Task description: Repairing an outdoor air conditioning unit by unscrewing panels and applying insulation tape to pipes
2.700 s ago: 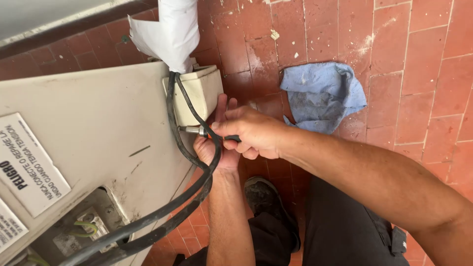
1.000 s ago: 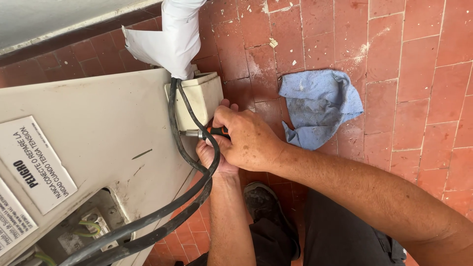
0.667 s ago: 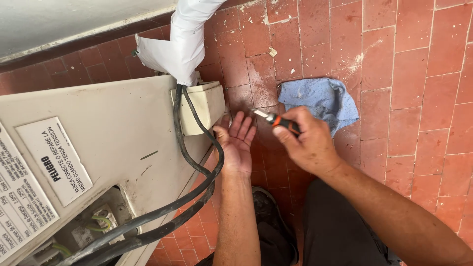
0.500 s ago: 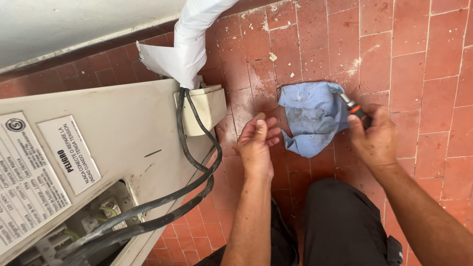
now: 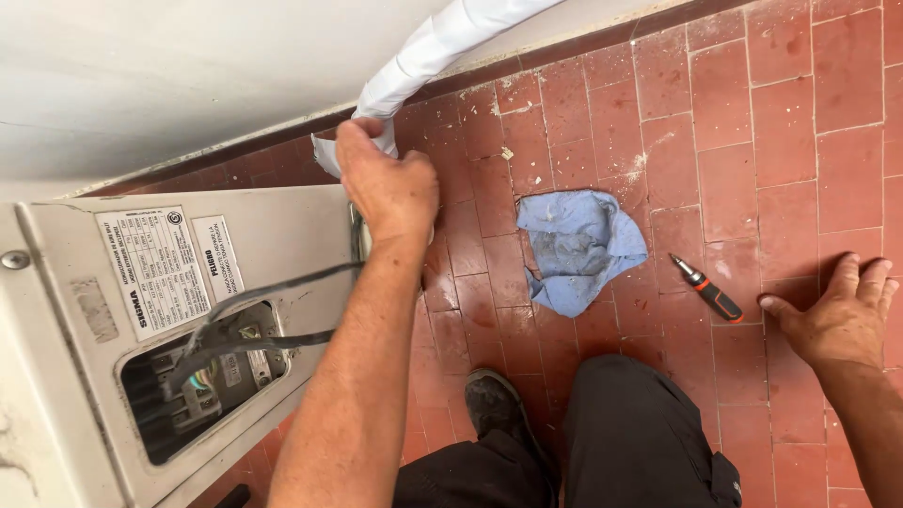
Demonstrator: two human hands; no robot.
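Two white rectangular labels sit on the beige unit; left hand grip pinching white wrapped pipe.

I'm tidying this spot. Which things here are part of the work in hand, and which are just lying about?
In hand:
left hand on the white wrapped pipe
black cables into the unit's open wiring compartment

Lying about:
blue rag on the tiles
screwdriver, beside the right hand, untouched
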